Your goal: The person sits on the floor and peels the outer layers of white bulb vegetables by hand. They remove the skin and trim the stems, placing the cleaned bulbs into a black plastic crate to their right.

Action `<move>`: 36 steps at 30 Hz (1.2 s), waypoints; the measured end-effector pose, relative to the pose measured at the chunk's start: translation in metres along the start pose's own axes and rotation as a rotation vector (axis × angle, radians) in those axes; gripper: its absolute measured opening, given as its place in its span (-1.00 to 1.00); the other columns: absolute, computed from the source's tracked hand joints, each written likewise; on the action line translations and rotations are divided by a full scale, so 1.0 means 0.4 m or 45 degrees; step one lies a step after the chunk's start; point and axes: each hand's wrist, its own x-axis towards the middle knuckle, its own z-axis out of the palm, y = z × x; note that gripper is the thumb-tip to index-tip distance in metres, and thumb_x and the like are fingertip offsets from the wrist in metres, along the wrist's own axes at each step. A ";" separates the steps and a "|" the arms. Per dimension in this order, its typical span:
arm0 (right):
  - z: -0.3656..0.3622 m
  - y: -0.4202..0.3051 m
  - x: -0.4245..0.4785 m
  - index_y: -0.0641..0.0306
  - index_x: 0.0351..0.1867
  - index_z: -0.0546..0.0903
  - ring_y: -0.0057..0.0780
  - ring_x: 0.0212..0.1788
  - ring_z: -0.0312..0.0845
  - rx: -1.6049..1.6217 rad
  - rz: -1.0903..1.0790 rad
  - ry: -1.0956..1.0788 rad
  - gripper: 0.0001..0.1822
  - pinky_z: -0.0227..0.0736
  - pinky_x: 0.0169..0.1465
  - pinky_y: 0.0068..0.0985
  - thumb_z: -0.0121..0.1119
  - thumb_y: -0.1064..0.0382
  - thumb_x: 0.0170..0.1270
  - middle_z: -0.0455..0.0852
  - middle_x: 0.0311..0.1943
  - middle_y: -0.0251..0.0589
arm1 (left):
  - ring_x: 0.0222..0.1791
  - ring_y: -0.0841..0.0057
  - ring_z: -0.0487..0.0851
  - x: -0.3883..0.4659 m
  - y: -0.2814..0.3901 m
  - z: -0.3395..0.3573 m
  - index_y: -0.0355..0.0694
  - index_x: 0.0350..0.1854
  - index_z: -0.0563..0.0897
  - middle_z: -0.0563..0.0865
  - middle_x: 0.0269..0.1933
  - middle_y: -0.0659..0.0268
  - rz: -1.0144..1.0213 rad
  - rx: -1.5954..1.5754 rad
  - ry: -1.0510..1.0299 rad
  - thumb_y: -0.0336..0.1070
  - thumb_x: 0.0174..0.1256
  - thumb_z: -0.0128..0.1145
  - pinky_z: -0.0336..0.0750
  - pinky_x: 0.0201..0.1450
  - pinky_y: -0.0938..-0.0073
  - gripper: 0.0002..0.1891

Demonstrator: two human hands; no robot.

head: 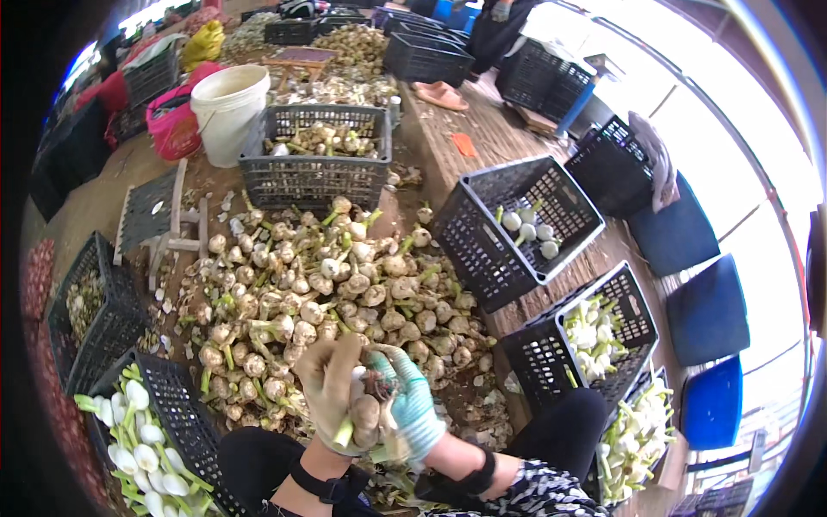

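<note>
My left hand (326,388), in a beige glove, is closed around a garlic bulb (366,413) with a cut green stem pointing down toward me. My right hand (413,400), in a teal and white knit glove, meets it at the bulb's far side. Its fingers are at a dark, root-like patch (382,384); whether they hold a tool there is hidden. Just beyond both hands spreads a large heap of unpeeled garlic bulbs (375,294) with soil and short stems. Loose peelings (475,413) lie below and right of the hands.
At left a black crate holds peeled white garlic (145,455). Right of me stand crates of cleaned garlic (591,336) and a crate (517,232) with several bulbs. Ahead are another garlic crate (316,178), a white bucket (226,116) and a small stool (152,207). A person (497,32) stands behind.
</note>
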 end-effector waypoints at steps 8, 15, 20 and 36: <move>-0.233 0.124 0.048 0.36 -0.08 0.58 -0.54 -0.44 0.59 0.043 0.212 -0.049 -0.77 0.51 -0.39 -0.60 -0.01 0.41 0.27 0.68 -0.27 -0.25 | -0.37 0.69 0.40 -0.018 -0.011 0.036 -0.32 0.23 0.33 0.42 -0.21 0.34 -0.443 -0.798 -0.053 0.07 0.40 -0.16 0.36 -0.43 0.74 -0.43; -0.152 -0.038 -0.081 0.29 0.25 0.34 -0.59 0.03 0.44 -0.118 -0.106 -0.079 -0.38 0.41 -0.01 -0.63 0.27 0.23 0.16 0.52 0.01 -0.32 | -0.35 0.62 0.58 -0.041 0.018 0.065 -0.12 0.28 0.33 0.54 -0.12 0.41 -1.159 -1.605 -0.155 0.01 0.45 -0.20 0.55 -0.33 0.58 -0.53; -0.130 -0.015 -0.090 0.25 0.26 0.31 -0.15 0.25 0.31 -0.820 -0.425 -0.373 -0.28 0.27 0.27 -0.36 0.23 0.51 -0.04 0.30 0.27 0.00 | 0.01 0.47 0.50 -0.064 0.015 0.062 -0.34 0.27 0.32 0.51 0.06 0.17 -1.333 -1.309 -0.265 -0.10 0.40 -0.12 0.44 0.06 0.52 -0.49; -0.566 0.273 0.124 0.25 0.27 0.27 -0.16 0.11 0.47 -0.530 0.537 -0.085 -0.24 0.40 0.13 -0.35 0.33 0.15 0.03 0.38 0.24 0.02 | -0.32 0.63 0.56 -0.040 -0.058 0.063 -0.20 -0.05 0.58 0.63 -0.26 0.43 -1.561 -0.977 0.167 -0.33 0.26 0.05 0.45 -0.30 0.59 -0.76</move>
